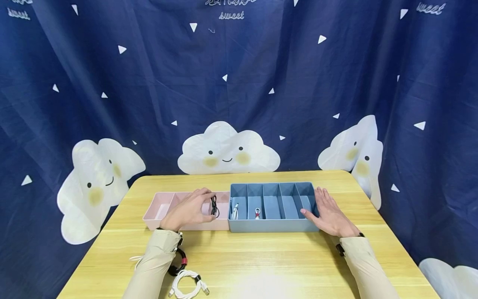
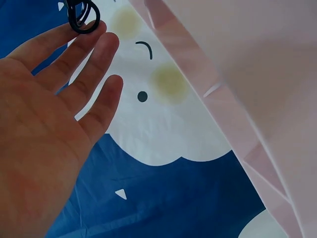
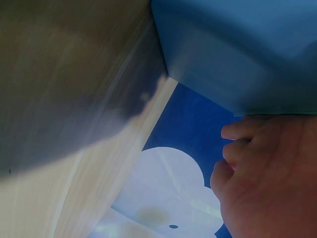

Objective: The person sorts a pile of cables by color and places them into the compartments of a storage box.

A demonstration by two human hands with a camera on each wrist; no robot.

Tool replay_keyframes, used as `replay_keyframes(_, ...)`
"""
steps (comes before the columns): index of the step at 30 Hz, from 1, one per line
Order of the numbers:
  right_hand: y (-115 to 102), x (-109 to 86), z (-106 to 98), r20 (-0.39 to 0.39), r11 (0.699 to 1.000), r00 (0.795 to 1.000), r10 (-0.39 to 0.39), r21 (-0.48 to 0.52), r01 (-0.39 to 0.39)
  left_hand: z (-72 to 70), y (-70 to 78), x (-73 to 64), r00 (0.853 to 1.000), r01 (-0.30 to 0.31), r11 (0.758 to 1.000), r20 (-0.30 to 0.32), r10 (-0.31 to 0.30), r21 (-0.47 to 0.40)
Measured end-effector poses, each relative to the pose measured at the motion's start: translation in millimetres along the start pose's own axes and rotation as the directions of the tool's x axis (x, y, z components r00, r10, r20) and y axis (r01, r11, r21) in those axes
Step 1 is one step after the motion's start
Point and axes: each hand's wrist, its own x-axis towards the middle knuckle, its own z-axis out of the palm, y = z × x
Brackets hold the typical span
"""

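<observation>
In the head view my left hand is over the pink divided box. It pinches a bundled black cable between thumb and fingertips, above the box's right part. The left wrist view shows the black cable at the fingertips, with the other fingers spread. My right hand rests at the right end of the blue divided box, fingers extended along its side and thumb over the front corner. In the right wrist view the fingers lie right by the blue box's rim.
One white cable lies in the blue box's leftmost compartment, and a white cable with a red tie in the second. On the wooden table, a black cable and a coiled white cable lie near my left forearm.
</observation>
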Motion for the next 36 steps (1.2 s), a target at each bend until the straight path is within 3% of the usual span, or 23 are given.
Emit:
replay_keyframes(13,-1.0,-0.5,-0.7,0.009,1.0,1.0,0.008,0.014,-0.008,5.6,-1.3,3.3,0.999,0.021,1.0,0.024,-0.021,-0.023)
replay_keyframes(36,-0.2,0.1,-0.8,0.006,1.0,1.0,0.008,0.013,-0.008,12.2,-2.5,8.0,0.999,-0.023,0.999,0.023,0.024,-0.043)
